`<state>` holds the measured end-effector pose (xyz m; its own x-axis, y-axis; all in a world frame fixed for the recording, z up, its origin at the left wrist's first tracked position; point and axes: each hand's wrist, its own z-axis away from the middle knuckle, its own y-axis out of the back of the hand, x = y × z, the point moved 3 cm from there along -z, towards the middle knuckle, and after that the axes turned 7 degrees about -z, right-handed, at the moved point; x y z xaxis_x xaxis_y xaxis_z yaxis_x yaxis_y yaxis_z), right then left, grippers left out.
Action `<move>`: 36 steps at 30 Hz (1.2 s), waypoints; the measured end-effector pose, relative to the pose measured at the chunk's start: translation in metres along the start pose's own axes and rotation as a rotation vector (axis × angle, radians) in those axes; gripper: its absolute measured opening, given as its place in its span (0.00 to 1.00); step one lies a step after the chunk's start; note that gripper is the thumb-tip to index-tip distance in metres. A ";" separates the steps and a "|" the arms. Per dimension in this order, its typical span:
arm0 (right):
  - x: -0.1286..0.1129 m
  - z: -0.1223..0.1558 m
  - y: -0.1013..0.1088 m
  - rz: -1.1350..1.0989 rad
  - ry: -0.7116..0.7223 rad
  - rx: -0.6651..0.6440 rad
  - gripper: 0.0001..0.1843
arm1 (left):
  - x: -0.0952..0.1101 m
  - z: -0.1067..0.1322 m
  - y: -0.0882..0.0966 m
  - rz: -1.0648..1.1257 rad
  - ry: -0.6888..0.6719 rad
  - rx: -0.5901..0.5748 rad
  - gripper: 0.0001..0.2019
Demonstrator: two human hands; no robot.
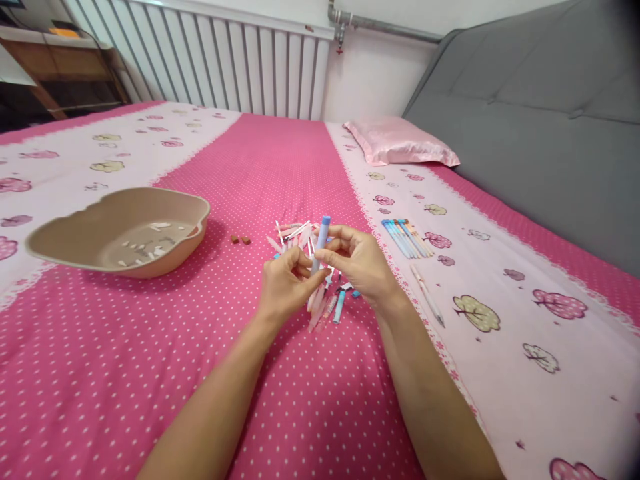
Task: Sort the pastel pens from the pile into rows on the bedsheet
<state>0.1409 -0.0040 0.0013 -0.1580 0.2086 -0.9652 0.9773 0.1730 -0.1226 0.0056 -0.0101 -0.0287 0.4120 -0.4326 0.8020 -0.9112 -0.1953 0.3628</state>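
Both my hands meet over a heap of pens and pen parts (295,235) on the pink dotted bedsheet. My right hand (361,263) pinches the upper part of a blue pen (322,241) that stands nearly upright. My left hand (286,285) has its fingers closed round the pen's lower end. More pink and blue pens (330,308) lie on the sheet just under my hands.
A beige shallow basin (75,235) with small white bits sits at the left. Two small brown pieces (241,239) lie beside it. A neat row of pens (407,237) and a single pen (427,296) lie at the right. A pink pillow (400,143) and grey headboard (540,127) are behind.
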 end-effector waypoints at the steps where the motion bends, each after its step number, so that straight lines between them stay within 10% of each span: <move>1: 0.000 0.000 -0.001 0.012 0.001 0.000 0.21 | -0.001 0.000 0.001 -0.011 0.011 0.026 0.15; 7: -0.004 0.001 0.012 0.146 0.002 0.027 0.23 | -0.005 -0.005 0.004 0.094 0.078 -0.019 0.12; 12: -0.002 0.002 0.048 0.907 -0.186 0.302 0.07 | -0.011 -0.008 0.008 0.127 0.196 0.077 0.11; 16: 0.015 0.003 0.048 1.285 -0.520 0.124 0.10 | -0.019 -0.010 0.011 0.103 0.285 0.115 0.13; 21: 0.028 0.000 0.031 1.391 -0.540 -0.010 0.15 | -0.030 -0.007 0.002 0.073 0.376 -0.093 0.15; 30: 0.026 0.000 0.031 1.209 -0.495 -0.002 0.04 | -0.021 -0.004 -0.009 0.039 0.339 -0.393 0.13; 36: 0.004 -0.005 0.051 0.558 0.000 0.402 0.05 | -0.011 -0.003 -0.009 0.183 0.255 -0.399 0.14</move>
<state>0.1892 0.0102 -0.0077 0.3846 0.1624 -0.9087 0.8889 -0.3306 0.3171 0.0094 -0.0007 -0.0392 0.2776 -0.1897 0.9418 -0.9180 0.2366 0.3182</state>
